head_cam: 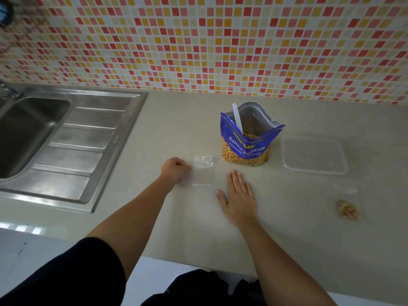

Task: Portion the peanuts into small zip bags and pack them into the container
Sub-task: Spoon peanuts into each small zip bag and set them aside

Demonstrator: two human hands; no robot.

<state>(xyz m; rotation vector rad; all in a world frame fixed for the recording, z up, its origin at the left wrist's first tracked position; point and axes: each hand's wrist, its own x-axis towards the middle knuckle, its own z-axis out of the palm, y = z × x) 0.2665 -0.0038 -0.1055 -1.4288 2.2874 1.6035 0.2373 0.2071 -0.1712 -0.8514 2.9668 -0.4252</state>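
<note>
A blue bag of salted peanuts [247, 142] stands open on the counter with a white plastic spoon [237, 118] stuck in it. To its right lies an empty clear plastic container [314, 154]. Clear empty zip bags [203, 171] lie flat in front of the peanut bag; my left hand [174, 170] has curled fingers pinching their left edge. Just right of them, my right hand [239, 195] rests flat on the counter, fingers straight. A zip bag with peanuts in it [348, 205] lies at the right.
A steel sink [33, 133] with a ribbed drainboard [75, 151] takes up the left of the beige counter [176, 133]. A mosaic tiled wall [220, 45] rises behind. The counter's front edge runs below my forearms.
</note>
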